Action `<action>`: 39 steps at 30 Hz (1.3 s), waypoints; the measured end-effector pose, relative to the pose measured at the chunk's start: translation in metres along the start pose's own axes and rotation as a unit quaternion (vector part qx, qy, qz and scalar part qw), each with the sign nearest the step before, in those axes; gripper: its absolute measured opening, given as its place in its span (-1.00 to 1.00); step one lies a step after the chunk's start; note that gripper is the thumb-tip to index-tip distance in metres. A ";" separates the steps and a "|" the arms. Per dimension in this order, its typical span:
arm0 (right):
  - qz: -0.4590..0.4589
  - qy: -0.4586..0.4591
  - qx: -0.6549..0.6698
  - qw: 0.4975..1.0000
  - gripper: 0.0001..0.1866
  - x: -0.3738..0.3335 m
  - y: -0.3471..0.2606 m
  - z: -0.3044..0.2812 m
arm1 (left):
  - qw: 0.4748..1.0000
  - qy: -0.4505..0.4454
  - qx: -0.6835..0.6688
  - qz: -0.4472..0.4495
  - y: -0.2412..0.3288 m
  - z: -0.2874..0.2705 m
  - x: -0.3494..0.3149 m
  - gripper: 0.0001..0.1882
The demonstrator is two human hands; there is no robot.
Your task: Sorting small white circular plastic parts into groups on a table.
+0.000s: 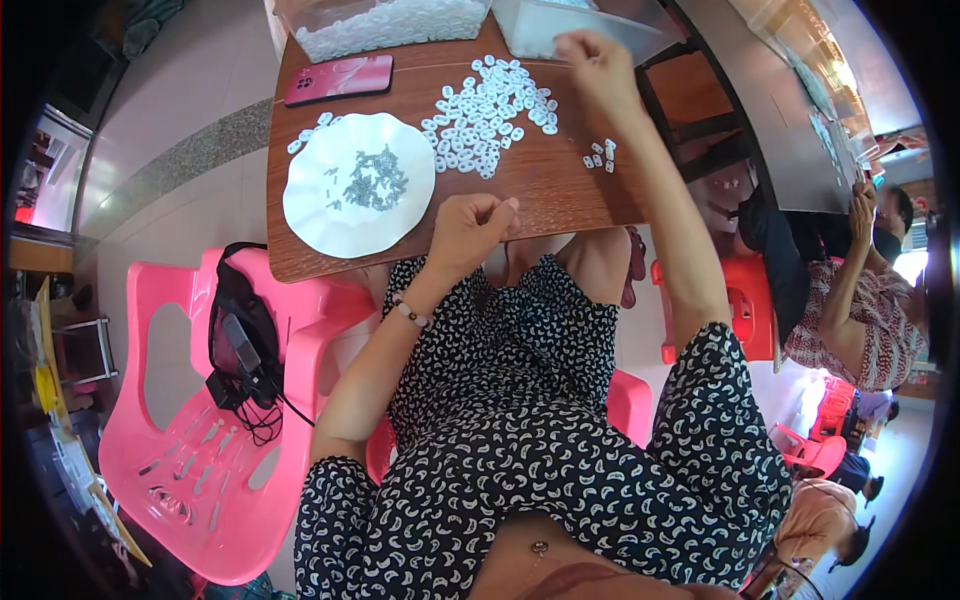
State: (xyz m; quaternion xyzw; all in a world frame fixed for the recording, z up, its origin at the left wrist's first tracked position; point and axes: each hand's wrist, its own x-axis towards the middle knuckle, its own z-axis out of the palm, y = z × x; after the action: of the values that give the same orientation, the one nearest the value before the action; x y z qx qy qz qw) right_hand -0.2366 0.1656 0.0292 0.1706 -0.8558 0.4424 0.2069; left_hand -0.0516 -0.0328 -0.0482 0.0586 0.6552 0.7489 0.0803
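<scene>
My left hand point(470, 235) is closed at the table's near edge, thumb against the curled fingers; anything in it is too small to make out. My right hand point(600, 75) reaches over the back right of the table by a clear plastic bin point(535, 28), fingers bent together, their contents hidden. Between the hands lies a loose pile of small white oval pieces with holes point(490, 115). A white wavy-rimmed plate point(310, 215) left of my left hand holds many tiny grey metallic parts point(372, 180). Several white pieces point(602, 156) lie apart, below my right forearm.
A second clear bin point(390, 25) full of white pieces stands at the back. A pink phone point(340, 80) lies behind the plate. Left of me, a pink chair point(190, 440) carries a black bag point(240, 340) and cables. Other people sit at the right, one by a metal-topped table point(770, 110).
</scene>
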 end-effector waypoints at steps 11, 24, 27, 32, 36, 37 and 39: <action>-0.128 -0.154 -0.164 0.966 -0.81 -0.104 -0.008 0.024 | 0.998 -0.014 0.054 -0.010 0.005 0.002 0.004 -0.67; -0.119 -0.092 -0.162 0.975 -0.91 -0.112 -0.006 0.033 | 0.997 -0.003 0.076 0.004 0.000 0.004 0.004 -0.67; -0.137 -0.047 -0.154 0.977 -0.92 -0.113 -0.005 0.032 | 0.997 -0.006 0.081 0.004 0.001 0.004 0.004 -0.67; -0.039 -0.017 -0.051 0.998 -0.90 -0.124 -0.017 0.026 | 0.996 0.002 0.089 0.003 0.001 0.004 0.004 -0.67; 0.136 -0.038 0.109 0.984 -0.83 -0.144 -0.031 0.016 | 0.995 -0.001 0.095 0.004 0.004 0.006 0.003 -0.67; 0.137 -0.042 0.131 0.981 -0.80 -0.150 -0.029 0.014 | 0.996 -0.004 0.091 0.009 0.002 0.005 0.003 -0.67; 0.157 -0.053 0.149 0.975 -0.80 -0.160 -0.035 0.009 | 0.996 -0.001 0.094 0.002 0.000 0.005 0.003 -0.67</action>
State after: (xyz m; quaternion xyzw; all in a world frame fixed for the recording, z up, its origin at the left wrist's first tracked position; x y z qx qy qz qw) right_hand -0.0848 0.1564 -0.0326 0.0863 -0.8062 0.5821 0.0618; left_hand -0.0539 -0.0277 -0.0481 0.0685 0.7226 0.6839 0.0735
